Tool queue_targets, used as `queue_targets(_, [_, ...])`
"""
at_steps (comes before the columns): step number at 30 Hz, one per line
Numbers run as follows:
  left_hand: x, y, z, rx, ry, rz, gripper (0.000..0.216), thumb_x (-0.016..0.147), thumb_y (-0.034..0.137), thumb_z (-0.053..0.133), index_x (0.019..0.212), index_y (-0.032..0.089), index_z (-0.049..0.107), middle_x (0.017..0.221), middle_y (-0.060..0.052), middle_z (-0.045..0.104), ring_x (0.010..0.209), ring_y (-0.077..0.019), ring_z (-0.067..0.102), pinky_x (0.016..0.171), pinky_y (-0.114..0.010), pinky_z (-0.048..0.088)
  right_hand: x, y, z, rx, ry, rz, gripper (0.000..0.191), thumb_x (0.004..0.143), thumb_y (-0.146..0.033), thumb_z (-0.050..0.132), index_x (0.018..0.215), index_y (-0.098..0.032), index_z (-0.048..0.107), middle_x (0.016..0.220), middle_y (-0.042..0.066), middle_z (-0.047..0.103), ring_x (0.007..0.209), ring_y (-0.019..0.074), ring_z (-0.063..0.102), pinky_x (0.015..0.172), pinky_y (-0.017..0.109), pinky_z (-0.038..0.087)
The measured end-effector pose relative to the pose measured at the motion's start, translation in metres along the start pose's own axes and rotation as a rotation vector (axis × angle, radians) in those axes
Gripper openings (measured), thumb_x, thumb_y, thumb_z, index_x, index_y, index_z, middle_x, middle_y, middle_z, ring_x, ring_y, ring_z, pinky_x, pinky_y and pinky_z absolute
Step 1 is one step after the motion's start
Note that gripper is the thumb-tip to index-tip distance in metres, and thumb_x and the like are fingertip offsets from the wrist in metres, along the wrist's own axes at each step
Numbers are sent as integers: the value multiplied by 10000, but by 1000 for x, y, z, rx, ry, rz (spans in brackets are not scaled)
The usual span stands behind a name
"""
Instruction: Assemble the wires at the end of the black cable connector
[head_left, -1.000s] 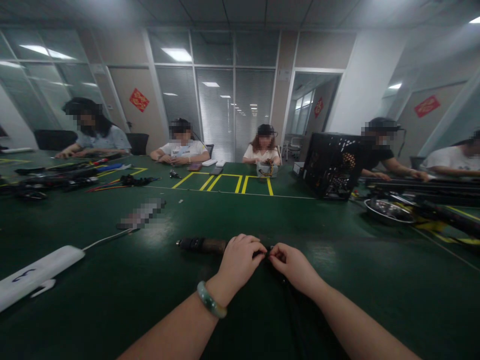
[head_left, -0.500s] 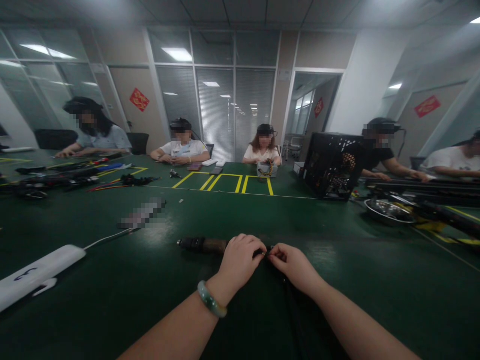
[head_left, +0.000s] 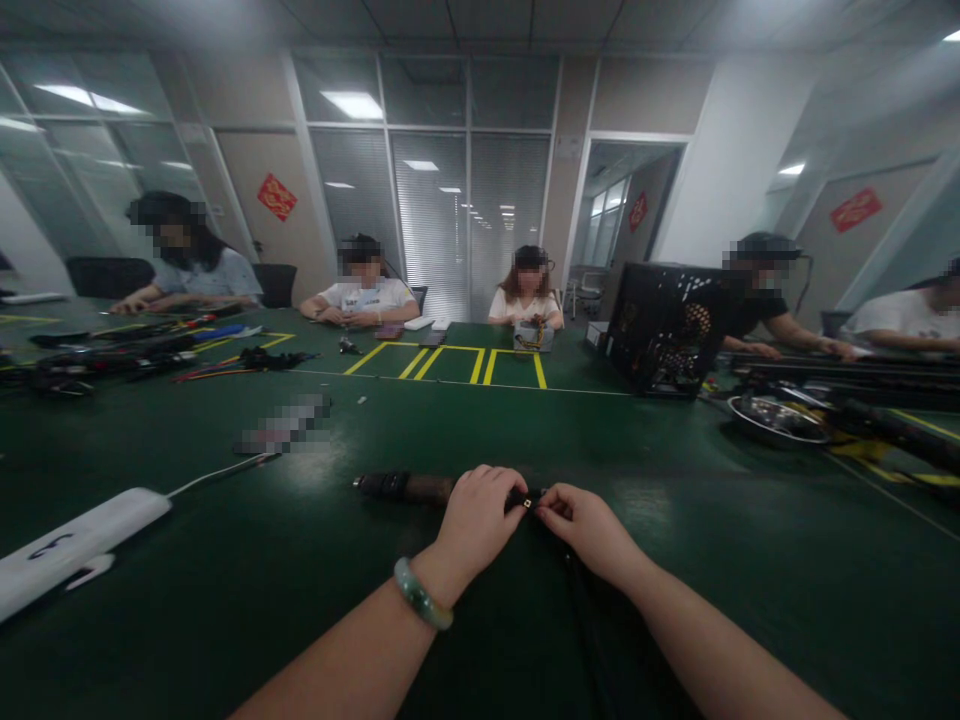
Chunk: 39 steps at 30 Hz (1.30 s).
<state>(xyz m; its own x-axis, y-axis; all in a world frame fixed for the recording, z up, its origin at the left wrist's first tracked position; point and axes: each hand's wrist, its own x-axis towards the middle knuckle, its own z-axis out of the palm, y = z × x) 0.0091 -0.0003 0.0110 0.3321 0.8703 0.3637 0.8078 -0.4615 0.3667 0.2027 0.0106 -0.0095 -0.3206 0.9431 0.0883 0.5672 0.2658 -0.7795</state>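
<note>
A dark, stick-shaped electric screwdriver [head_left: 409,488] lies across the green table in front of me, its metal tip pointing left. My left hand [head_left: 484,515] is closed over its right end, thumb and forefinger bent together. Between the fingertips of both hands shows a tiny brass-coloured connector piece [head_left: 527,504], too small to make out well. My right hand [head_left: 577,515] pinches at the end of a black cable [head_left: 574,570], which runs toward me between my forearms. What exactly lies under the right fingertips is hidden. A green-and-white bangle [head_left: 422,593] circles my left wrist.
A white power strip [head_left: 90,545] lies at the left, its cord reaching a blurred-out object [head_left: 281,428]. At the right stand a black computer case [head_left: 652,330] and a metal bowl [head_left: 776,425]. Dark tools and wires [head_left: 120,350] lie far left. Several people sit around the table.
The small brass-coloured piece between my fingertips shows more clearly now. Both hands stay almost in place; the view has shifted only slightly.
</note>
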Motion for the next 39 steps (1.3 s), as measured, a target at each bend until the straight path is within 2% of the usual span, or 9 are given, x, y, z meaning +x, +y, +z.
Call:
queue_targets(8, [0, 1, -3, -4, -32, 27, 117, 844, 196, 612, 938, 262, 629, 1032, 14, 633, 993, -214, 527, 857, -369, 381, -1, 3, 1, 15, 6, -17, 128, 857, -297, 577, 867, -196, 656, 801, 2, 685, 718, 161, 628, 618, 234, 434])
queue_targets(16, [0, -4, 3, -19, -11, 23, 142, 831, 177, 617, 943, 262, 627, 1029, 17, 627, 994, -217, 528, 865, -385, 380, 0, -1, 2, -21, 43, 7, 152, 857, -341, 592, 862, -207, 662, 801, -5, 690, 718, 158, 626, 620, 232, 429])
queue_targets(23, [-1, -4, 5, -4, 23, 44, 116, 825, 171, 616, 910, 246, 640, 1043, -6, 633, 1003, -229, 524, 872, -388, 378, -2, -15, 10, -246, 151, -23, 125, 856, -319, 587, 826, -224, 662, 765, -6, 648, 688, 157, 600, 601, 247, 408])
queue_targets(25, [-1, -4, 4, -5, 23, 53, 116, 826, 181, 622, 917, 249, 643, 1042, -3, 635, 1002, -226, 524, 870, -384, 381, -3, -19, 12, -325, 207, -64, 126, 854, -314, 585, 806, -227, 662, 821, 5, 629, 709, 161, 594, 612, 256, 412])
queue_targets(28, [-2, -4, 2, 0, 16, 61, 115, 834, 187, 612, 926, 250, 642, 1026, -1, 637, 997, -222, 524, 871, -377, 387, -4, -22, 15, -355, 266, -103, 139, 855, -323, 581, 801, -221, 659, 1098, 41, 578, 732, 152, 592, 649, 275, 438])
queue_targets(30, [-2, -3, 1, 5, 4, 63, 117, 838, 190, 600, 932, 248, 640, 1031, -6, 636, 1001, -222, 525, 878, -378, 392, -3, -22, 17, -329, 257, -111, 133, 860, -308, 574, 802, -212, 646, 1224, 52, 524, 762, 150, 597, 690, 284, 454])
queue_targets(33, [-3, -3, 0, 5, 8, 75, 155, 837, 171, 582, 959, 256, 628, 1092, -5, 623, 1045, -222, 522, 910, -386, 397, 1, -22, 18, -323, 197, -116, 93, 868, -252, 552, 816, -207, 614, 1040, 49, 598, 818, 178, 593, 723, 287, 452])
queue_targets(35, [-4, -2, -1, 1, 35, 82, 266, 822, 144, 583, 1055, 270, 601, 1193, -4, 587, 1120, -223, 500, 966, -398, 383, 3, -23, 19, -347, 175, -109, 56, 861, -225, 555, 826, -205, 594, 892, 34, 606, 811, 189, 585, 706, 283, 442])
queue_targets(39, [-6, -1, -7, 3, 63, 132, 569, 801, 139, 596, 1325, 288, 428, 1364, -12, 476, 1271, -215, 407, 1138, -437, 211, 3, -29, 18, -407, 189, -124, 18, 853, -205, 556, 841, -199, 567, 896, 34, 601, 797, 186, 576, 711, 286, 430])
